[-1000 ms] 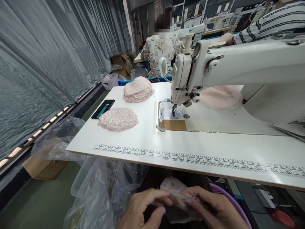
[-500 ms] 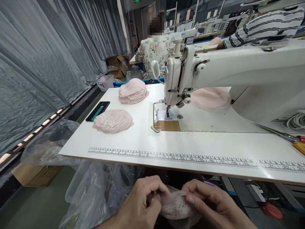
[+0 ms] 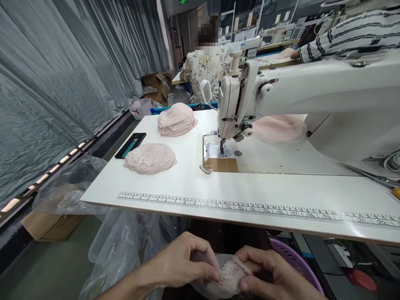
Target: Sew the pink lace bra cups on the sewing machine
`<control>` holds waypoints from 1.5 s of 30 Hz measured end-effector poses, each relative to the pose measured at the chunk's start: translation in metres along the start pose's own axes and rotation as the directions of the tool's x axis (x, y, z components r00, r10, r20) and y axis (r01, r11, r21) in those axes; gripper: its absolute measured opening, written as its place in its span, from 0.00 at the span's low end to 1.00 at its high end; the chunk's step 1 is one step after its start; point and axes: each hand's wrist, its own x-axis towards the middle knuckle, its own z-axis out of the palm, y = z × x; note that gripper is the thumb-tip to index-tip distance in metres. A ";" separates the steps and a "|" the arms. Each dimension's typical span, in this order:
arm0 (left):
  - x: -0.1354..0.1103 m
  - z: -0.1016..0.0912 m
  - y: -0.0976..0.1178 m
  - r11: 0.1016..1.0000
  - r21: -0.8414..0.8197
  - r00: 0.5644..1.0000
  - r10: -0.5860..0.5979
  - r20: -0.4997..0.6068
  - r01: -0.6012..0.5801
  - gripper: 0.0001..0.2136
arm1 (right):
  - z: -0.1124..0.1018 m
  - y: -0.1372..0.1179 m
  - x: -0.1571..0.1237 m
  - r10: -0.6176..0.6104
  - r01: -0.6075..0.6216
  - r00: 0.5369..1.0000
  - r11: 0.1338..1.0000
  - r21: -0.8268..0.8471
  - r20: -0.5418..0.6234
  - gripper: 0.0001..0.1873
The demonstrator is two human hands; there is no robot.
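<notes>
Head feed, my side: left hand (image 3: 187,261) and right hand (image 3: 271,271) both on one pale lace piece (image 3: 233,275), low in view, just off the worktop's (image 3: 175,183) near edge. Left fingers clamped on its left side, right fingers clamped on its right side; dotted lace spans between them. I've got a purple basket (image 3: 295,256) beyond the right hand, partly hidden. Up top: flat lace piece (image 3: 151,158) overlapping a black-and-teal slab (image 3: 130,146), pink stack (image 3: 176,119) behind it. Sewing machine (image 3: 312,83) to the right, scissors (image 3: 370,174) partly in frame below its arm.
</notes>
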 end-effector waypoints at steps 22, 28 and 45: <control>0.010 0.000 -0.010 0.966 0.251 0.998 0.056 0.039 -0.064 0.13 | 0.002 0.006 0.001 0.027 -0.030 0.999 0.987 -0.160 -0.025 0.15; 0.011 -0.002 -0.011 0.964 0.253 0.996 0.073 0.052 -0.084 0.09 | 0.004 -0.001 0.008 0.006 -0.005 1.000 0.994 -0.105 0.009 0.16; 0.008 -0.011 -0.001 0.986 0.168 0.995 -0.001 0.101 -0.016 0.06 | -0.008 0.007 0.011 -0.025 0.024 0.999 0.999 0.027 0.024 0.21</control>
